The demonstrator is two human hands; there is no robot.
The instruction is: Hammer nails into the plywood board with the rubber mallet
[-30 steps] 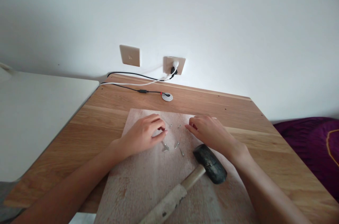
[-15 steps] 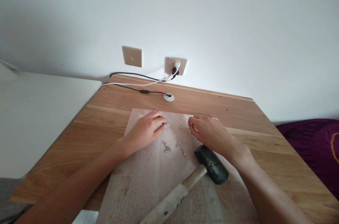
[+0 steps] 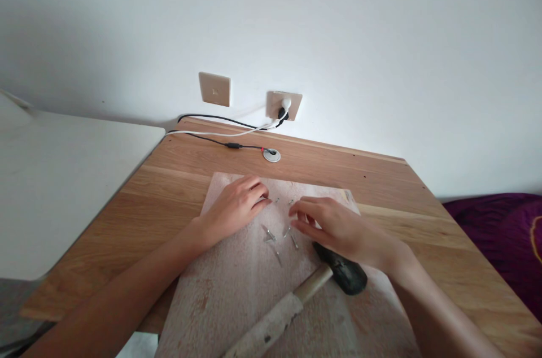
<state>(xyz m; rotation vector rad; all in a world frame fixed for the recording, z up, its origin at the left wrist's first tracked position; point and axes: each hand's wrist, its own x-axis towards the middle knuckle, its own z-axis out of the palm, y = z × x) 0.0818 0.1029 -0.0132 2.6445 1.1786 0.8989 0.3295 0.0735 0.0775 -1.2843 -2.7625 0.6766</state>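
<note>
My left hand (image 3: 237, 202) rests on the whitish wooden board (image 3: 237, 296), fingers curled and thumb close to the index finger; whatever is between them is hidden. Just right of its fingertips, two small nails (image 3: 291, 201) appear to stand in the board. My right hand (image 3: 328, 222) hovers beside loose metal nails (image 3: 294, 241), fingers bent and apart with nothing visible in them. Several more nails (image 3: 270, 235) lie between the hands. Below my right hand lies a black-headed rubber mallet (image 3: 348, 274), its wooden handle pointing toward me.
The board sits on a wooden desk (image 3: 144, 205). Cables (image 3: 232, 145) run along the back to a wall socket (image 3: 275, 104) and a round grommet (image 3: 271, 155). A white tabletop (image 3: 76, 188) adjoins at left; purple fabric (image 3: 499, 234) is at right.
My right hand has come nearer to me and slightly left, its fingers opening beside the loose nails. One more thin nail-like piece shows below the others. My left hand stays nearly in place.
</note>
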